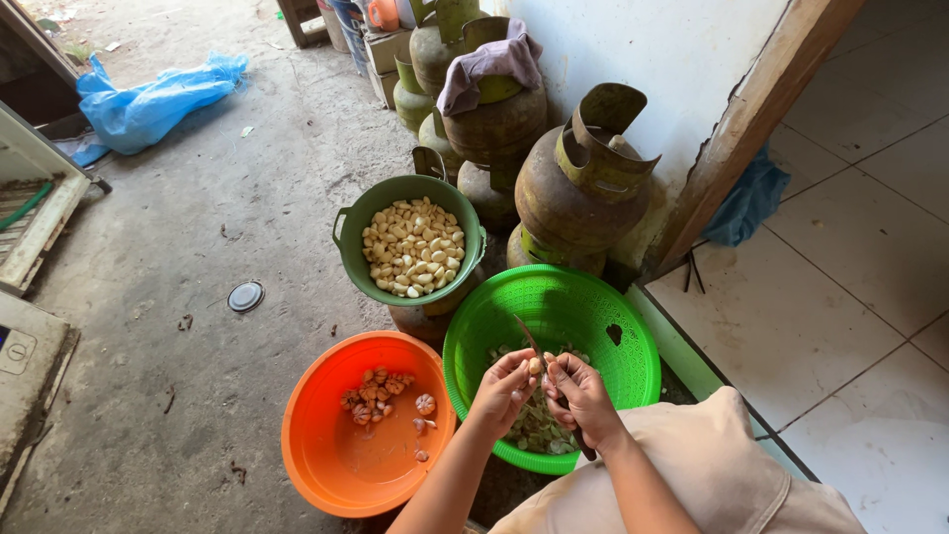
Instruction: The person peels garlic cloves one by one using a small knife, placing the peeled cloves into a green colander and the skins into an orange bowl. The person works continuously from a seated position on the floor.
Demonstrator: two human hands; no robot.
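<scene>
Green bucket [348, 259] holds peeled cloves [413, 247] (orange basin [316, 465]: unpeeled garlic [381, 394]).

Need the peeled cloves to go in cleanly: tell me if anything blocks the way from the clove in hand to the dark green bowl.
Nothing visible does. The garlic clove sits between both hands over the green basket; the dark green bowl beyond is open-topped.

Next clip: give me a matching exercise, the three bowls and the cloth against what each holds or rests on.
Column one:
1. dark green bucket
2. orange basin
3. bright green basket
4. purple cloth

Column two:
a. a few unpeeled garlic cloves
b. draped over a gas cylinder
c. peeled garlic cloves
d. garlic skins, under the hands

Pairs: 1-c, 2-a, 3-d, 4-b. The left hand holds a clove; the right hand holds a knife.
</scene>
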